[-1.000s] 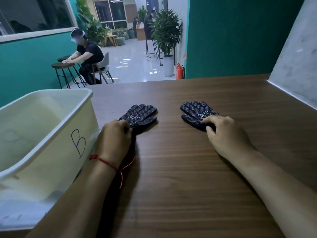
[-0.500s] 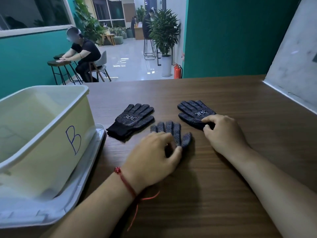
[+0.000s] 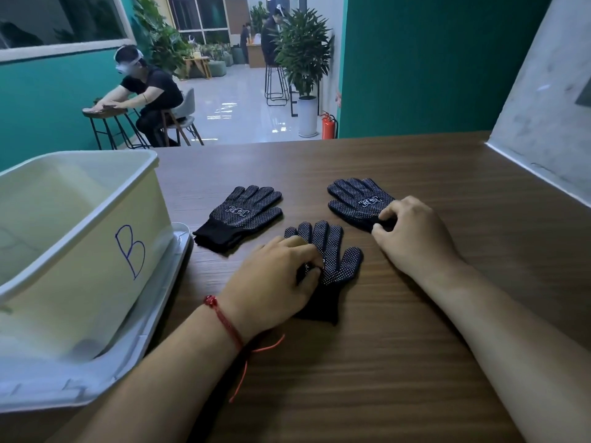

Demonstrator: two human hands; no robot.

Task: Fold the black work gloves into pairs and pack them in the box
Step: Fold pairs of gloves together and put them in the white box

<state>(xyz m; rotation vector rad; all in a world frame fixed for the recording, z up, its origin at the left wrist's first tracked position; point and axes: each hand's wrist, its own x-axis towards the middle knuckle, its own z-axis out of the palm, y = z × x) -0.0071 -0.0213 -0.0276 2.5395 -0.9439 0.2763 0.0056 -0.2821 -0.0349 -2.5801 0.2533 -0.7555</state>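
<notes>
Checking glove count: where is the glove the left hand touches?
Head view, centre: the middle glove lies under the left hand, nearer than left glove and right glove.

**Occlusions and cropping.** The left hand (image 3: 275, 276) is covering the palm and one side of the near glove (image 3: 335, 260), and its curled fingertips are masking the point of contact. The right hand (image 3: 412, 231) is hiding the cuff of the right glove (image 3: 355, 196). Outward of the left hand, the box (image 3: 96, 225) and the lid (image 3: 153, 330) beneath it are running off the picture's edge. Beyond the left hand, the white print on the left glove (image 3: 243, 212) is showing too small to read.
</notes>
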